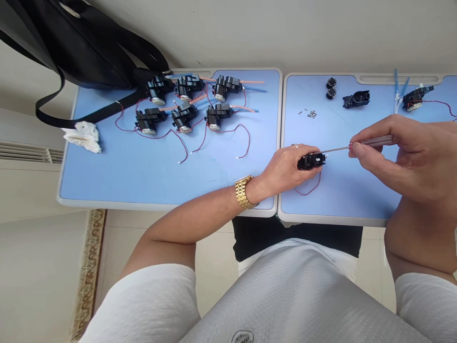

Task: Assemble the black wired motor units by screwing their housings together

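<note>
My left hand (285, 169) is closed around a small black motor unit (311, 161), held over the right table near the seam. A thin red and black wire (314, 186) trails below that unit. In my right hand (410, 152) is a screwdriver (374, 141) with a clear handle, its fingers pinched round it. The metal shaft points left, and its tip meets the top of the unit; the exact contact spot is too small to make out. Beyond the hands lie several small screws (312, 114), a black round-ended part (331, 88) and an open black housing (357, 99).
Several assembled black motor units (218, 116) with wires and blue and orange tubes stand on the left table (160, 176). Crumpled tissue (84, 136) and a black bag (85, 43) are at its left. Another unit (416, 98) and blue tubes (397, 88) lie far right.
</note>
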A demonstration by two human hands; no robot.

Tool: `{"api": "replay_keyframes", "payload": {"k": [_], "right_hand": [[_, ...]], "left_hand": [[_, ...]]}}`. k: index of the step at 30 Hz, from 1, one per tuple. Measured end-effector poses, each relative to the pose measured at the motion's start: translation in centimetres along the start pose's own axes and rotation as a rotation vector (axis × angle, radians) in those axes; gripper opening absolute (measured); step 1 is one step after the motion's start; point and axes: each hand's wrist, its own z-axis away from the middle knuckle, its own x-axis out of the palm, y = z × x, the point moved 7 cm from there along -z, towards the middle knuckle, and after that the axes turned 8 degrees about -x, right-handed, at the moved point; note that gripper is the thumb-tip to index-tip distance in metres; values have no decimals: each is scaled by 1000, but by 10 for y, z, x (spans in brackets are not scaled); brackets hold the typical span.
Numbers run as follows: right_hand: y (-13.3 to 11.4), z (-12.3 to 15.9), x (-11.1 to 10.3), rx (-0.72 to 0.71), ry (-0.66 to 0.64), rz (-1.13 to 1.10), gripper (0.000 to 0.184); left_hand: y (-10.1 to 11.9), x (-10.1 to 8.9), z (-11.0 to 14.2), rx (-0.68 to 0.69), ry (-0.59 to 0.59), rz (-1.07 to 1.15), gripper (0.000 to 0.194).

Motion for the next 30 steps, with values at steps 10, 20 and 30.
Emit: {"api": "replay_keyframes", "payload": {"k": [10, 20, 30], "right_hand": [[-14, 0, -1, -247, 41, 150, 11], [-15, -1, 1, -260, 39, 209, 23], [-19, 0, 0, -279, 76, 191, 18]], "left_hand": [[-3, 1, 0, -6, -5, -18, 34], [-3, 1, 0, -12, 1, -10, 34], [-4, 1, 0, -40, -12, -36, 34]]}}
